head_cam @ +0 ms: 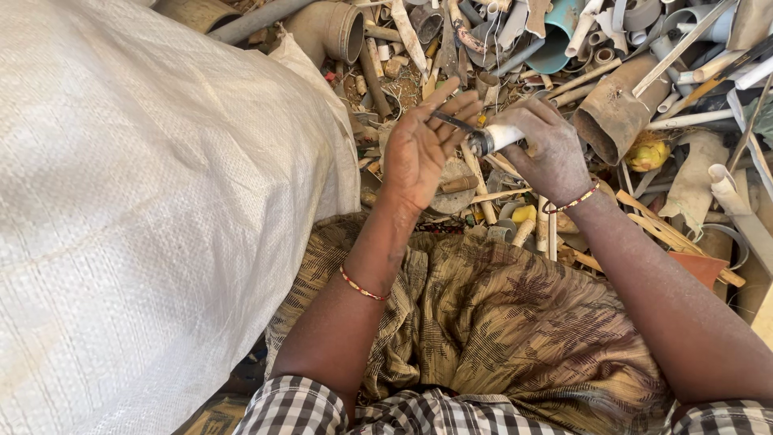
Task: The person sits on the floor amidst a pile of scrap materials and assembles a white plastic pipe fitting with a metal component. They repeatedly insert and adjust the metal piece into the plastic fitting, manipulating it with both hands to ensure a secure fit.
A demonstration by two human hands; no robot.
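Observation:
My right hand (pixel 549 149) grips a short white pipe piece (pixel 501 137) with a dark metal end that points to the left. My left hand (pixel 427 141) is raised palm up just beside it, fingers spread, and a thin dark metal tool (pixel 453 122) lies across its fingertips, held near the pipe's metal end. Both hands are dusty and hover over a heap of scrap pipes. Each wrist carries a red and yellow beaded band.
A large white woven sack (pixel 145 201) fills the left side. A heap of broken plastic pipes and fittings (pixel 564 48) spreads across the top and right, with a wide brown pipe (pixel 616 109) and a yellow lump (pixel 648 153). Patterned brown cloth (pixel 499 314) covers my lap.

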